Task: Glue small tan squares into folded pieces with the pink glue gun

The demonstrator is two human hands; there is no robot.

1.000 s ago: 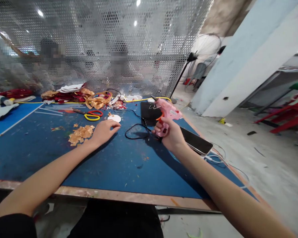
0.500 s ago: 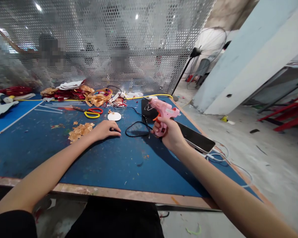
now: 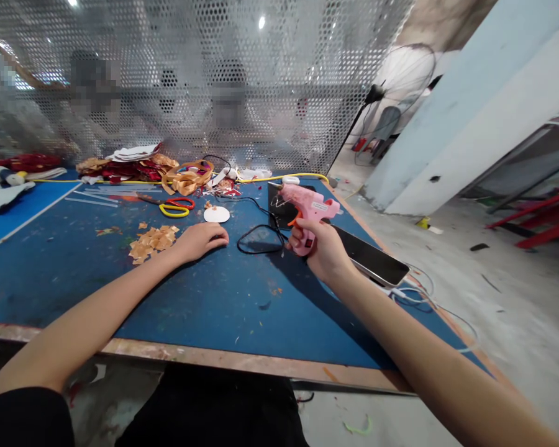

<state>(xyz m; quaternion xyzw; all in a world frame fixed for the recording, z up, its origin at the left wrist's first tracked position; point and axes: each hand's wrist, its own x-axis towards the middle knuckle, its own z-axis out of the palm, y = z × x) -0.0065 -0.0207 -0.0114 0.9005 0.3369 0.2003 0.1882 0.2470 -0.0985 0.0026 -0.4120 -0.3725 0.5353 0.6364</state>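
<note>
My right hand (image 3: 323, 245) is wrapped round the handle of a pink hot glue gun (image 3: 305, 202), holding it above the table with the nozzle pointing left. On the blue tabletop rests my left hand (image 3: 202, 241), fingers loosely bent and thumb a little apart, with nothing visible in it. Just beyond those fingers lies a white oval piece (image 3: 217, 214), a scrap of gold at its upper left edge. A pile of gold fabric squares (image 3: 153, 243) sits left of the left hand. Scissors (image 3: 177, 207) with red and yellow handles lie behind the pile.
Black cord (image 3: 261, 251) loops between my hands. A phone (image 3: 377, 257) with a white cable (image 3: 412, 292) lies by the right edge, near a dark flat pad (image 3: 284, 214). Glue sticks (image 3: 93, 200), gold ribbon (image 3: 189, 180) and stacked fabric (image 3: 135, 167) line the back, before a perforated metal screen (image 3: 270, 93).
The view has shifted slightly. My left hand's fingers have straightened a little beside the white oval. My right hand keeps the glue gun in nearly the same place.
</note>
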